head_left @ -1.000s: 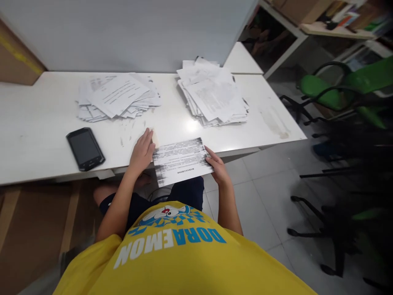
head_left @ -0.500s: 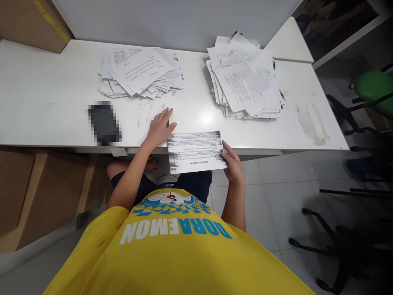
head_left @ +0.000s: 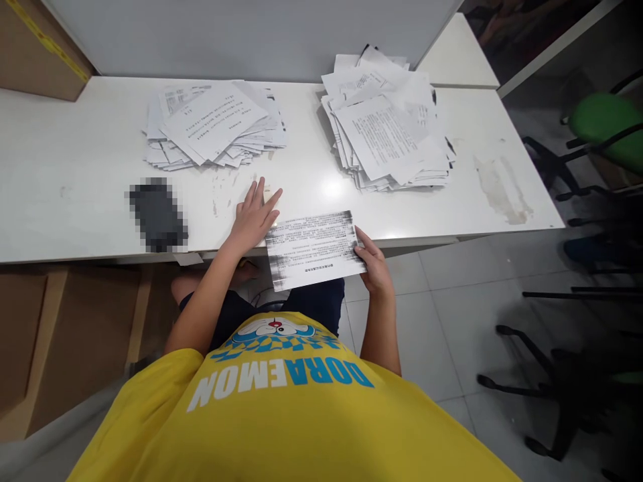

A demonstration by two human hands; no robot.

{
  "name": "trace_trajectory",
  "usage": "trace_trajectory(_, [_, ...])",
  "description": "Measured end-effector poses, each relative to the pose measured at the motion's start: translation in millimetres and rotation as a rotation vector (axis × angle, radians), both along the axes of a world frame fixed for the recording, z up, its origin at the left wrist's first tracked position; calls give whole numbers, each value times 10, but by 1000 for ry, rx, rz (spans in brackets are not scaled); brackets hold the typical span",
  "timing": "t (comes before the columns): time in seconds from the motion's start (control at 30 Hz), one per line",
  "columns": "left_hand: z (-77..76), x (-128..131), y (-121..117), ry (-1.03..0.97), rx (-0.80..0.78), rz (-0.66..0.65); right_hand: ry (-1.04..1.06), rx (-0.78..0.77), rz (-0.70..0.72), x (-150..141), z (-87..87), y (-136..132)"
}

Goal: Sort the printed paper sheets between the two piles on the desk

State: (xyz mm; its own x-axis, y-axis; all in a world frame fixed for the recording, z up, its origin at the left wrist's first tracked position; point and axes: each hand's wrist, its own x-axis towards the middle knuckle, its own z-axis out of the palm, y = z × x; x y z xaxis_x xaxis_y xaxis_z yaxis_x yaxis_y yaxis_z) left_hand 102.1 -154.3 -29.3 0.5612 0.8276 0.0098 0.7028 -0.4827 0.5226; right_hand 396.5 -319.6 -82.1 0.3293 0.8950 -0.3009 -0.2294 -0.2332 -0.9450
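My right hand (head_left: 375,265) grips the right edge of a printed sheet of paper (head_left: 315,249), thumb on top. The sheet is level over the desk's front edge, with dark smudged print along both sides. My left hand (head_left: 254,217) lies on the white desk (head_left: 306,177) with its fingers spread, just beyond the sheet's left corner. A small pale yellowish piece (head_left: 268,195) is by its fingers, partly covered; I cannot tell what it is. Past my hands, one pile of papers (head_left: 216,127) lies on the left and a taller pile of papers (head_left: 386,134) on the right.
A blurred-out dark object (head_left: 158,214) lies on the desk at left. A grey partition (head_left: 251,40) closes off the back, with a brown cardboard box (head_left: 45,57) at far left. Cardboard boxes (head_left: 80,335) stand below. Chairs, one with a green seat (head_left: 607,130), are at right.
The view has shifted slightly, so the desk appears tilted and moved left. My left hand's fingers are spread wider. The sheet remains in my right hand, turned a little.
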Motion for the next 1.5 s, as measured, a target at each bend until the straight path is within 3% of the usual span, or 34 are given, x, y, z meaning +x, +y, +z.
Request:
trace_trajectory(0.53, [102,-46,12,-59,-39,84,-24,-20,-17,10,73,54])
trace_trajectory(1.03, [50,-82,42,-67,10,99,-28,38,-82,114,103,25])
trace_trajectory(1.5, [34,-135,46,-103,-14,77,1,189,-379,117,71,133])
